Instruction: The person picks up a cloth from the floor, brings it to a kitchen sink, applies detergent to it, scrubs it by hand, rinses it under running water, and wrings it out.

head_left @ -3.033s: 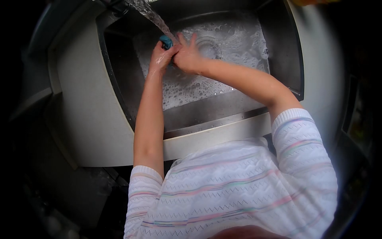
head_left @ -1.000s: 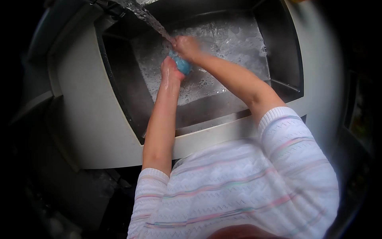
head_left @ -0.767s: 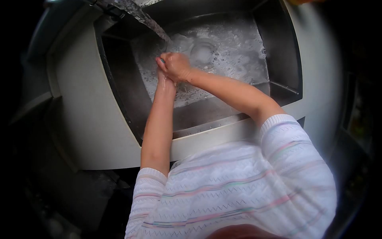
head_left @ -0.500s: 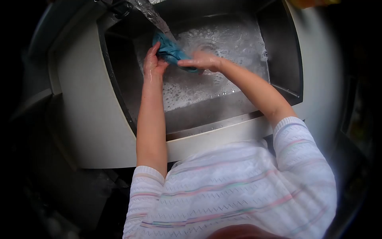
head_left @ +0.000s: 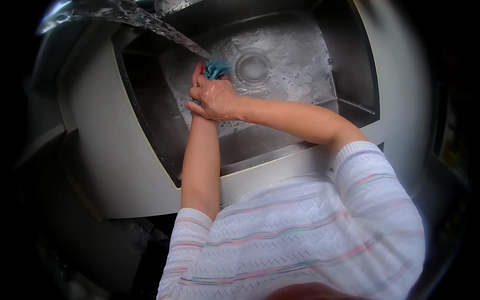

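A wet blue cloth (head_left: 216, 69) is bunched between my two hands, right where the stream of water (head_left: 172, 34) lands. My left hand (head_left: 198, 75) lies mostly under the right one and is closed on the cloth; only some of its fingers show. Wrapped over it, my right hand (head_left: 216, 98) presses on the cloth, its fingers curled toward the left wrist. A small bit of blue shows below the right hand's fingers. Both hands are wet and inside the sink.
The dark metal sink (head_left: 265, 150) has suds and shallow water on its floor. A round drain (head_left: 253, 69) lies to the right of the hands. Around the sink runs a pale counter (head_left: 105, 140). At the top left is part of a faucet area, blurred.
The cloth, spread between both hands before, is now bunched up. My right hand has moved left over my left hand. The drain has come into clear view.
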`<state>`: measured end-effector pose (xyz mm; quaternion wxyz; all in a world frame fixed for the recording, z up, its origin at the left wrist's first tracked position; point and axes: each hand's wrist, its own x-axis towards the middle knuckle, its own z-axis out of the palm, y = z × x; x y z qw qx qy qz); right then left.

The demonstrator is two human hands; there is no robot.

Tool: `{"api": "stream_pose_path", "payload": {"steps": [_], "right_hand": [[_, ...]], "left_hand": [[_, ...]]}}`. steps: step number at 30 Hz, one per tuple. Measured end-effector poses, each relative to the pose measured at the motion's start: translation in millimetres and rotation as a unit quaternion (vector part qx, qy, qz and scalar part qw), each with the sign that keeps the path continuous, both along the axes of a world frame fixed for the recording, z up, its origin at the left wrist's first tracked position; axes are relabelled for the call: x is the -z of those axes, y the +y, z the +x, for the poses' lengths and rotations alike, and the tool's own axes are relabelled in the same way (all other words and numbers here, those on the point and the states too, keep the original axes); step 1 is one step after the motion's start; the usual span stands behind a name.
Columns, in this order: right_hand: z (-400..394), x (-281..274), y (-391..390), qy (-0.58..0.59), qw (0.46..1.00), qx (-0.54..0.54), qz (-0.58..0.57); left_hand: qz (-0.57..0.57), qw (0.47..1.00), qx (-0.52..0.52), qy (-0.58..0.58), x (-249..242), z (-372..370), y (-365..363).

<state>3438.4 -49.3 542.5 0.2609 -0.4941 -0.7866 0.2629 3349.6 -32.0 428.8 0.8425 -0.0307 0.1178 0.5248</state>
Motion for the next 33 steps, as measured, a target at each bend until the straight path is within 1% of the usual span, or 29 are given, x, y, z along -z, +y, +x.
{"api": "stream_pose_path", "payload": {"steps": [2, 3, 4, 6, 8, 9, 10, 11, 12, 13, 14, 15, 18, 19, 20, 22, 23, 24, 26, 27, 28, 30, 31, 32, 33], "right_hand": [[-1.4, 19.4, 17.5, -0.005, 0.996, 0.037, -0.082], [1.4, 29.6, 34.3, -0.023, 0.983, 0.084, -0.16], [5.8, 30.7, 45.0, -0.041, 0.98, 0.093, -0.169], [11.3, 31.1, 60.6, -0.073, 0.973, 0.113, -0.186], [8.7, 37.0, 58.2, -0.09, 0.981, 0.079, -0.151], [7.5, 16.4, 43.6, -0.096, 0.982, 0.071, -0.147], [5.2, 5.6, 36.2, -0.101, 0.983, 0.061, -0.142], [-14.8, 54.9, 19.0, -0.059, 0.975, 0.042, -0.209], [-8.7, 51.9, 22.9, -0.054, 0.981, 0.055, -0.177], [3.3, 43.6, 30.2, -0.049, 0.986, 0.068, -0.144], [14.1, 38.1, 39.4, -0.043, 0.99, 0.081, -0.111], [25.3, 42.9, 56.5, -0.05, 0.969, 0.138, -0.198], [49.3, 99.9, 83.0, -0.019, 0.957, 0.184, -0.224], [59.6, 124.6, 88.6, 0.02, 0.965, 0.165, -0.202], [71.6, 149.7, 92.2, 0.059, 0.972, 0.146, -0.176], [72.7, 139.4, 92.1, 0.096, 0.969, 0.142, -0.178], [61.2, 93.9, 84.6, 0.094, 0.962, 0.154, -0.205], [47.7, 54.2, 71.9, 0.092, 0.954, 0.166, -0.233], [17.9, 14.1, 40.7, 0.08, 0.955, 0.052, -0.279], [1.2, 0.0, 12.0, 0.071, 0.981, 0.025, -0.18], [-10.4, -10.0, -8.0, 0.062, 0.995, -0.003, -0.08], [-16.3, -14.6, -12.0, -0.027, 0.996, -0.056, -0.064], [-20.6, -15.7, -12.8, -0.071, 0.992, -0.083, -0.056], [-20.5, 2.4, 2.9, -0.072, 0.995, -0.011, -0.068], [-14.2, 27.6, 32.8, -0.074, 0.992, 0.06, -0.079]], "left_hand": [[-0.058, 0.998, -0.025, -0.016, 4.4, 5.1, 0.0], [-0.088, 0.995, -0.036, -0.025, 5.3, 10.0, -4.2], [-0.158, 0.985, -0.048, 0.047, -9.9, 21.4, -0.8], [-0.292, 0.934, -0.067, 0.193, -42.8, 35.5, 9.8], [-0.214, 0.96, -0.023, 0.177, -43.5, 28.7, 11.7], [-0.102, 0.993, -0.024, 0.063, -23.4, 20.2, 6.2], [0.013, 0.998, -0.026, -0.052, 3.8, 8.2, -1.0], [0.279, 0.957, -0.013, -0.08, 54.0, 1.1, 6.3], [0.114, 0.993, -0.015, 0.021, 42.6, 3.6, 6.7], [-0.054, 0.991, -0.018, 0.123, 15.2, 9.0, 7.9], [-0.221, 0.95, -0.02, 0.22, -10.7, 15.4, 12.3], [-0.206, 0.928, -0.03, 0.308, -28.5, 24.1, 18.2], [-0.246, 0.908, -0.026, 0.337, -54.2, 10.0, 37.9], [-0.208, 0.931, -0.037, 0.298, -55.8, -0.3, 38.4], [-0.236, 0.914, -0.024, 0.328, -64.1, -7.3, 35.9], [-0.293, 0.876, 0.005, 0.384, -83.4, -15.3, 26.8], [-0.3, 0.872, 0.025, 0.385, -78.7, -14.1, 21.2], [-0.285, 0.891, 0.03, 0.352, -71.4, -12.7, 17.2], [-0.253, 0.925, 0.038, 0.281, -54.7, -12.0, 10.3], [-0.167, 0.972, 0.1, 0.132, -44.9, -16.2, 4.6], [-0.163, 0.976, 0.116, 0.089, -38.1, -19.6, 4.5], [-0.156, 0.977, 0.146, 0.004, -26.8, -23.2, 8.2], [-0.016, 0.967, 0.194, -0.164, -20.7, -19.3, 7.0], [-0.085, 0.986, 0.137, -0.051, -15.4, -14.5, 4.2], [-0.152, 0.984, 0.076, 0.06, -33.3, 2.6, 5.3]]}}
